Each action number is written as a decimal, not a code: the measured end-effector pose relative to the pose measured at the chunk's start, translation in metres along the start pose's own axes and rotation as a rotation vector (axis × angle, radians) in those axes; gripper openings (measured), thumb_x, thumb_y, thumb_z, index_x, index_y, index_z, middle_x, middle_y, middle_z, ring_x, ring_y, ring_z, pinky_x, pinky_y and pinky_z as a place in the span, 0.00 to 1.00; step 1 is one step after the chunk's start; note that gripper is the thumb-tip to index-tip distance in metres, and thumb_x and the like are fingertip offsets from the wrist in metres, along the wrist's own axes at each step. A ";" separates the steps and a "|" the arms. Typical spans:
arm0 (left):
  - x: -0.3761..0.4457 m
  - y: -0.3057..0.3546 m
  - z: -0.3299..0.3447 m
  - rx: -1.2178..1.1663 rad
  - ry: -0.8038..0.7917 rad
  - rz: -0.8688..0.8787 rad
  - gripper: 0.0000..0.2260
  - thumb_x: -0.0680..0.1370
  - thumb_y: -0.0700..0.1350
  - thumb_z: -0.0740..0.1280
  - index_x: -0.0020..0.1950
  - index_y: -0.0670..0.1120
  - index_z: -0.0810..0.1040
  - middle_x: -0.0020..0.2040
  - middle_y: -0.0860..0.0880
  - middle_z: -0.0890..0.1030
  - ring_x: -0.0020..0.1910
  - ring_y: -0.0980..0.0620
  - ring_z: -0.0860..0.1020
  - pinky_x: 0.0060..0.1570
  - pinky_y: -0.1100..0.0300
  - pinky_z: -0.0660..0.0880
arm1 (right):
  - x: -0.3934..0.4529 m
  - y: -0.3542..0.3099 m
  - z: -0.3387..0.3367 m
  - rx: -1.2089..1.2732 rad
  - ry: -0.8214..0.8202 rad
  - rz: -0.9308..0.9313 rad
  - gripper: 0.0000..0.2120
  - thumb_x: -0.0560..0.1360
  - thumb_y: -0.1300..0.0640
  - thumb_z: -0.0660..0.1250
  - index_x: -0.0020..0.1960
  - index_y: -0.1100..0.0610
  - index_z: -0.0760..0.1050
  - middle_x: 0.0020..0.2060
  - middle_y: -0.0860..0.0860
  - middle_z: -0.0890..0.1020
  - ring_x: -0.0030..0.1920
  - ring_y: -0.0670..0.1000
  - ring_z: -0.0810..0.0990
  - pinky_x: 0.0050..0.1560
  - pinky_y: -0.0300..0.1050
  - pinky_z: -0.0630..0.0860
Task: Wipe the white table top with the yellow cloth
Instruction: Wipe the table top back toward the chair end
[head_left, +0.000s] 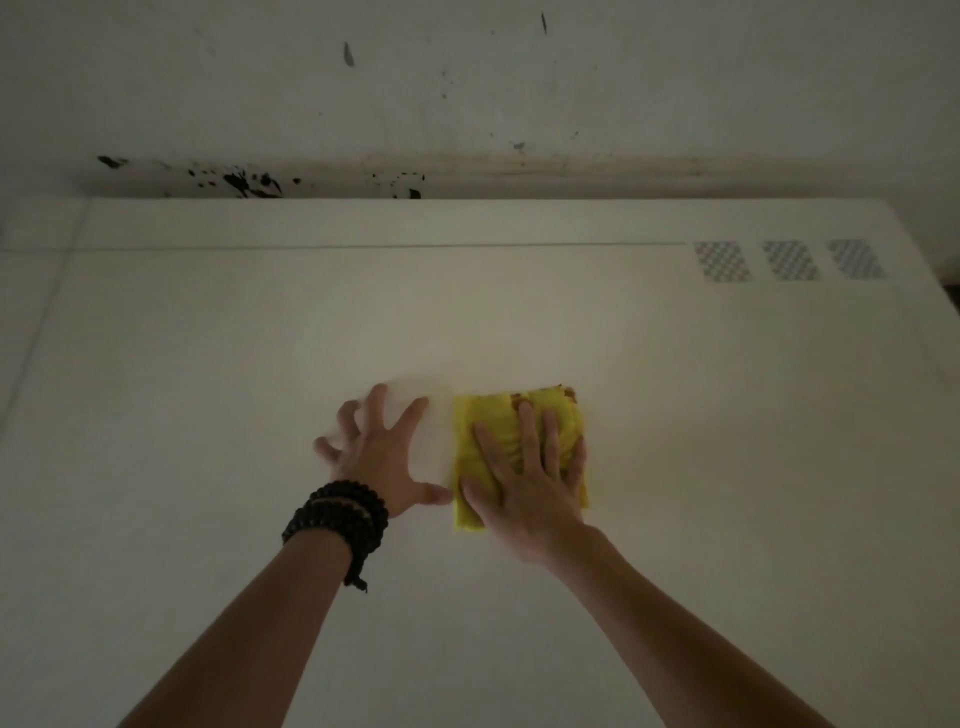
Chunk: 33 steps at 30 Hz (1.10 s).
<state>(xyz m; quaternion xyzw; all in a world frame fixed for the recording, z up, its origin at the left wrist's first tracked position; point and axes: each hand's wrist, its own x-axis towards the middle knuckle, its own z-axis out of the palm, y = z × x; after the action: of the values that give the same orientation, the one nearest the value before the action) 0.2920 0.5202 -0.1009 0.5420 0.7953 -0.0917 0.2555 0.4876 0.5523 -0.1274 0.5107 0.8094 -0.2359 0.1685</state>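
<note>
**Yellow cloth mid-table, wipe under way, coverage unknown**

Yellow cloth (519, 452) sits folded on the white table (727, 467), roughly centre of our view. Right hand (524, 483) lies flat on top of it, fingers (527, 431) straight and spread, pressing down rather than gripping. Left hand (376, 452) is just beside the cloth's left edge, fingers splayed and bent at the tips, holding nothing; its fingertips are blurred, so we can't tell whether they touch the table.

Progress, as we judge it: wiping is in hand, but we see no clear wet or cleaned track, so we can't say how much surface is done. A paler smear by the left hand could be motion blur or a wiped patch.

Hard to read: light is dim, brown marks on the cloth's far edge may be dirt or print. Table's near edge and left side are cut off. Dark splatter (244, 182) sits on the wall behind the table.
</note>
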 end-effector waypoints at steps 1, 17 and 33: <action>0.005 0.002 -0.003 0.005 -0.021 -0.013 0.54 0.57 0.73 0.72 0.75 0.67 0.45 0.76 0.51 0.39 0.73 0.40 0.44 0.65 0.37 0.58 | 0.015 -0.004 -0.008 -0.006 0.006 -0.014 0.32 0.78 0.28 0.43 0.76 0.31 0.31 0.74 0.48 0.21 0.73 0.57 0.19 0.70 0.69 0.25; 0.018 -0.010 -0.014 0.012 -0.106 -0.146 0.62 0.52 0.72 0.75 0.73 0.67 0.37 0.75 0.51 0.32 0.73 0.37 0.38 0.63 0.33 0.62 | 0.111 -0.032 -0.054 -0.024 0.097 -0.112 0.32 0.79 0.28 0.44 0.79 0.32 0.38 0.79 0.48 0.28 0.76 0.57 0.24 0.70 0.70 0.27; -0.034 -0.077 -0.002 -0.105 -0.079 -0.067 0.51 0.62 0.70 0.72 0.76 0.63 0.45 0.77 0.51 0.35 0.75 0.45 0.38 0.68 0.38 0.56 | 0.035 -0.076 0.000 0.005 0.071 -0.029 0.32 0.78 0.28 0.44 0.76 0.30 0.30 0.77 0.48 0.25 0.75 0.57 0.22 0.71 0.70 0.28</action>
<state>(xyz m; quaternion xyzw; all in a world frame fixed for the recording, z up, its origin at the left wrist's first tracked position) 0.2308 0.4628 -0.0919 0.4970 0.8060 -0.0794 0.3116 0.4040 0.5506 -0.1291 0.5074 0.8216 -0.2221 0.1351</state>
